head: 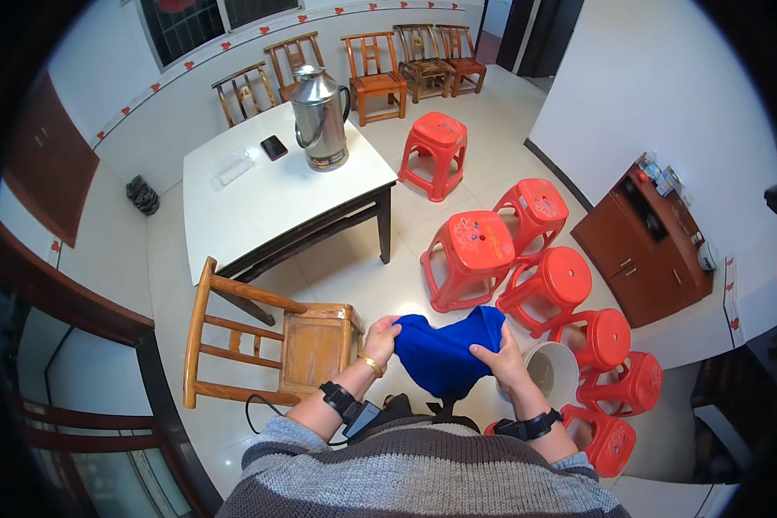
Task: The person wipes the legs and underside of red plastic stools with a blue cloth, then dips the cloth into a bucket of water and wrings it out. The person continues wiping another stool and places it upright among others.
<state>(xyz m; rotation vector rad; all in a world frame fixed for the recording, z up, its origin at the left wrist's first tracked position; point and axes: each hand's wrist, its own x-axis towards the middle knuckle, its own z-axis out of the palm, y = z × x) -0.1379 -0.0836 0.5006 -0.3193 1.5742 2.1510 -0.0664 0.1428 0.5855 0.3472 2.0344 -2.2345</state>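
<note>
A blue cloth [450,353] is stretched between my two hands, in front of my waist. Its left corner is pinched by my left hand [382,340], which wears a gold bracelet at the wrist. On the other side my right hand [502,356] grips the cloth's right edge, thumb on top. The cloth sags in the middle. Just right of my right forearm stands a white bucket [562,379] with murky liquid inside, partly hidden by the arm. To the left of my left hand is a wooden chair [314,353].
Several red plastic stools [479,239] stand to the right, around the bucket. Ahead on the left, a white-topped table [259,213] bears a metal thermos jug [320,123], a phone [274,147] and a clear plastic packet [234,168]. A brown cabinet [647,259] stands against the right wall.
</note>
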